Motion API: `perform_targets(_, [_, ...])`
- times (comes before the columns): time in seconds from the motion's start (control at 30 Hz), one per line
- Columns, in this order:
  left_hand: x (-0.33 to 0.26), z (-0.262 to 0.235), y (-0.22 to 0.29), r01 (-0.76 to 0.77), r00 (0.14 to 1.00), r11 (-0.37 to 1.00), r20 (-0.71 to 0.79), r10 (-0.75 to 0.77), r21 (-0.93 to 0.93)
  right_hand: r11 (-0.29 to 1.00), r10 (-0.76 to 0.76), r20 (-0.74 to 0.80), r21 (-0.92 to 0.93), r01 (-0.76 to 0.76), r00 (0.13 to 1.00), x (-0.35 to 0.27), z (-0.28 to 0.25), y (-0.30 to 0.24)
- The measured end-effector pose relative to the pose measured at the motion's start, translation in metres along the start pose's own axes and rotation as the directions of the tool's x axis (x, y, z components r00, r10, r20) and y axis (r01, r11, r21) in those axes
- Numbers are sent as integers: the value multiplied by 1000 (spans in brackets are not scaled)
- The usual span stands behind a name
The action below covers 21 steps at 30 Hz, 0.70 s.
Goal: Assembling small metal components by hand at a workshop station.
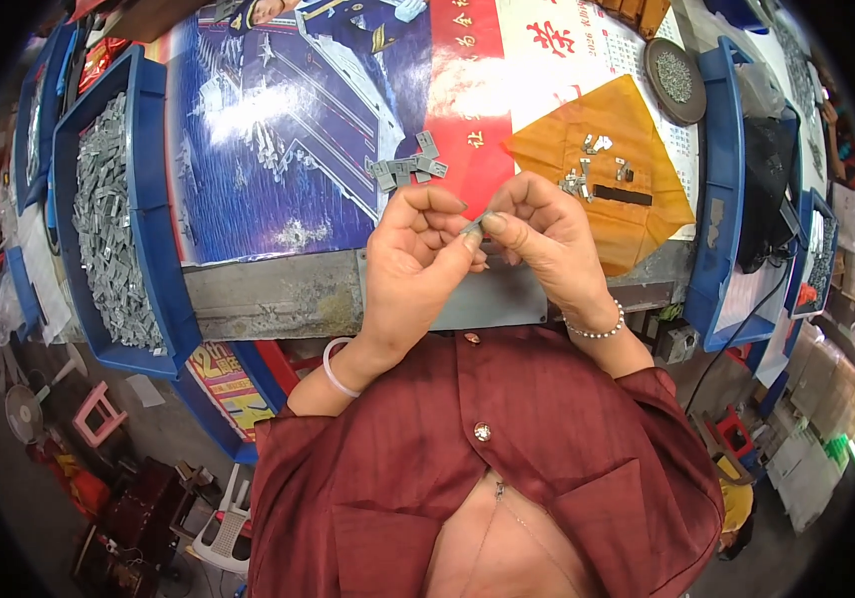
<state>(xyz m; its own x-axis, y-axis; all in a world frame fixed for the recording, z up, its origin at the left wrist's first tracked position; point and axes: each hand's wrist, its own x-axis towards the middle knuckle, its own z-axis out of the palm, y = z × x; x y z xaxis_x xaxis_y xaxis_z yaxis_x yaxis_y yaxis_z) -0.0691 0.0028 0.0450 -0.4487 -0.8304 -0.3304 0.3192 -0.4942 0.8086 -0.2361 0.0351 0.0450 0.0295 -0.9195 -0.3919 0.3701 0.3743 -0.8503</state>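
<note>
My left hand and my right hand meet above the near edge of the table. Between their thumbs and fingertips they pinch a small grey metal piece, mostly covered by the fingers. Just beyond the left hand lies a loose group of flat grey metal pieces. An orange sheet is spread past my right hand. On it rest several small silvery parts and a dark flat bar.
A long blue bin at the left holds many grey metal pieces. At the far right sits a round dish of tiny metal parts. Another blue bin with a black bag borders the right side. A printed poster covers the tabletop.
</note>
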Motion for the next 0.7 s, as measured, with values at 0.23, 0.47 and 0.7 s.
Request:
perform_targets(0.23, [0,-1,0,94,995,988,-3,-95,-119,980,70,35,186,-76,997,-2,-1,4])
perform_targets(0.47, [-1,-2,1,87,996,990,6,-87,-107,992,46,38,118,-50,998,-9,3,-2])
perform_targets(0.7, [-3,1,2,69,998,997,-4,-69,32,1000,9,6,-25,-9,1000,-10,1,2])
